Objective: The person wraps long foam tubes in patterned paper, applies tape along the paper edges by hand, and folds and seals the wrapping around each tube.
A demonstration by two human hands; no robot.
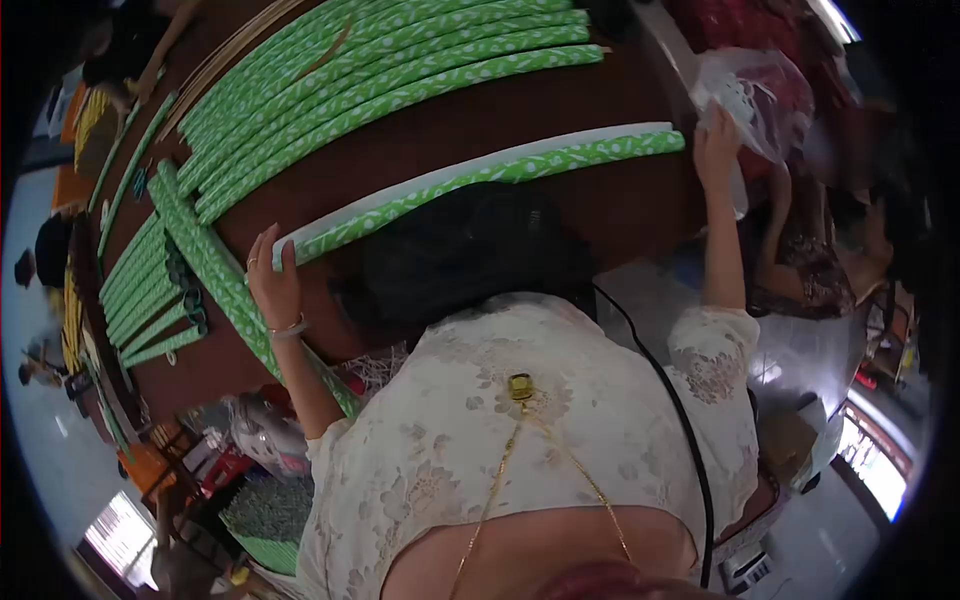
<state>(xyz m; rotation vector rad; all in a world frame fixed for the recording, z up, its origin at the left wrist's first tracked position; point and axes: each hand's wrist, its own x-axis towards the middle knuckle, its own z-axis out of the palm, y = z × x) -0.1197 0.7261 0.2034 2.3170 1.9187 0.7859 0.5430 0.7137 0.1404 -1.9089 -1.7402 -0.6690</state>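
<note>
A long green roll [490, 172] with a white leaf-like pattern and a white strip along its far edge lies across the brown table before me. My left hand [272, 282], with a ring and a bracelet, is at its left end, which sits between thumb and fingers. Out to the right, my right hand [716, 155] has its fingers curled at the edge of a clear plastic bag [775, 100]. Something white shows inside the bag. Dark cloth [470, 245] lies between the roll and my body.
Several similar green rolls [400, 75] are laid side by side at the back, with shorter ones [150, 280] at the left. Another roll [215, 265] slants past my left hand. Dark scissors [192, 300] rest there. A black cable [660, 370] runs over my right side. Other people sit nearby.
</note>
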